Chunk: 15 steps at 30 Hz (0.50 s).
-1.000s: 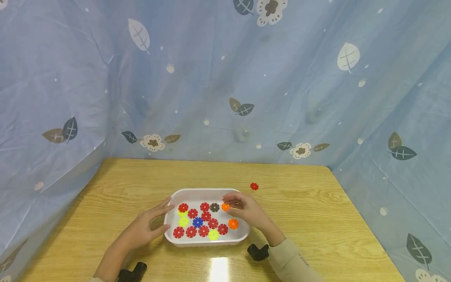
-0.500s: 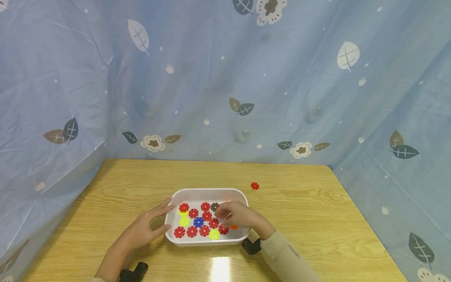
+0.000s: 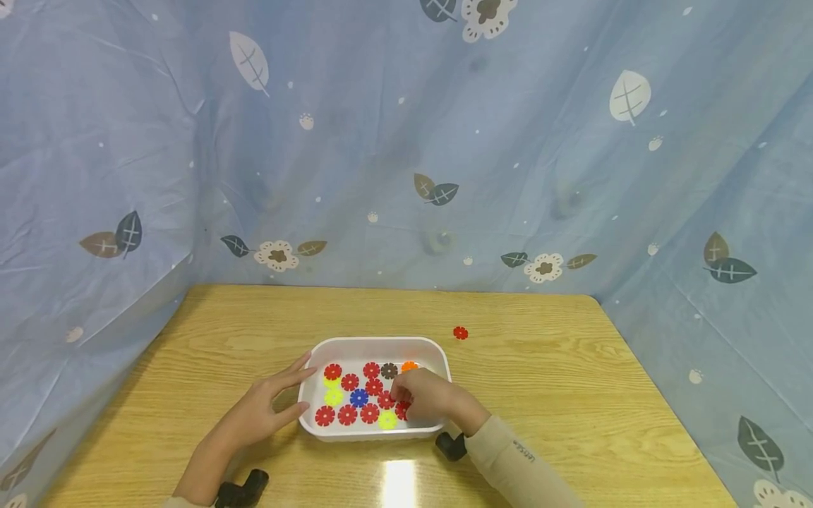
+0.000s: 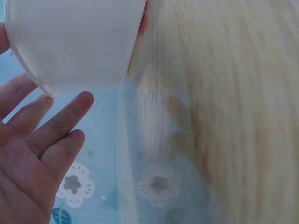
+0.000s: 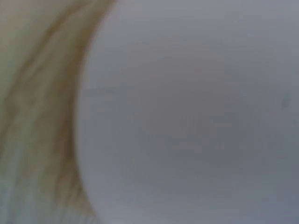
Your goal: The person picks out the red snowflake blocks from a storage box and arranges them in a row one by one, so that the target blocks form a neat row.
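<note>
A white plastic tray (image 3: 375,348) on the table holds several notched snowflake discs, such as red (image 3: 347,415), yellow (image 3: 333,396), blue (image 3: 358,398), dark brown (image 3: 389,371) and orange (image 3: 409,366) ones. My left hand (image 3: 262,406) touches the tray's left end with spread fingers; the left wrist view shows its fingertips along the tray wall (image 4: 74,46). Inside the tray's right half, my right hand (image 3: 435,398) reaches down with bent fingers beside a red disc (image 3: 402,410). Its fingertips are hidden, and the blurred right wrist view shows only the tray's outside (image 5: 187,116) and wood.
One red disc (image 3: 460,332) lies on the wooden table (image 3: 540,374) behind the tray, to its right. A blue patterned curtain (image 3: 406,141) hangs behind the table and along both sides. Black wrist mounts (image 3: 451,446) sit under both wrists.
My right hand has moved from the tray's right rim inward and down, then slightly nearer the front. It now covers the front orange disc. My left hand has stayed at the left end.
</note>
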Available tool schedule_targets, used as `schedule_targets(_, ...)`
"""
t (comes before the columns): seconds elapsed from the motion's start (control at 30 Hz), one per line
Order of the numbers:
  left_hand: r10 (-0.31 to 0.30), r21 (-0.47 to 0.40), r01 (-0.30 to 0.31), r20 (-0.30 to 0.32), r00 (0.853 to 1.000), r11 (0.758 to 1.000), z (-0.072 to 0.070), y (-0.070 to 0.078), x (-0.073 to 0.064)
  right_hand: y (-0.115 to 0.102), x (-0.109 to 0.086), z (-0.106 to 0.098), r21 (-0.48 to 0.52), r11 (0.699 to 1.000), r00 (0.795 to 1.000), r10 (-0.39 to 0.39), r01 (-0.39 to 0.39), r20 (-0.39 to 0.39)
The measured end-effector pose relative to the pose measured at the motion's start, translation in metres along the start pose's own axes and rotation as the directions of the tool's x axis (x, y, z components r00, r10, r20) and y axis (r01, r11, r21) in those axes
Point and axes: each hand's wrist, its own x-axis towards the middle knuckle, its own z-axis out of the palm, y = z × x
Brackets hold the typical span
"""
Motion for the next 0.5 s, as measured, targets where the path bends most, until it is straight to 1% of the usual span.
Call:
schedule_targets(0.17,-0.006,-0.002,0.006,0.006,1.0,1.0,-0.0009,0.0002,0.0013,0.0005,0.0023,0.0045,-0.099,0.995,1.0,-0.03,0.03,-0.007)
schedule_targets(0.27,-0.002,-0.003,0.002,0.006,1.0,1.0,-0.0009,-0.0003,0.0012,0.001,0.0034,0.0054,-0.141,0.989,0.999,-0.046,0.045,-0.004)
schedule_targets(0.5,0.015,-0.001,-0.015,-0.003,1.0,1.0,-0.0001,-0.0012,-0.0002,0.0002,0.0027,0.0065,-0.179,0.982,0.998,-0.061,0.06,0.001)
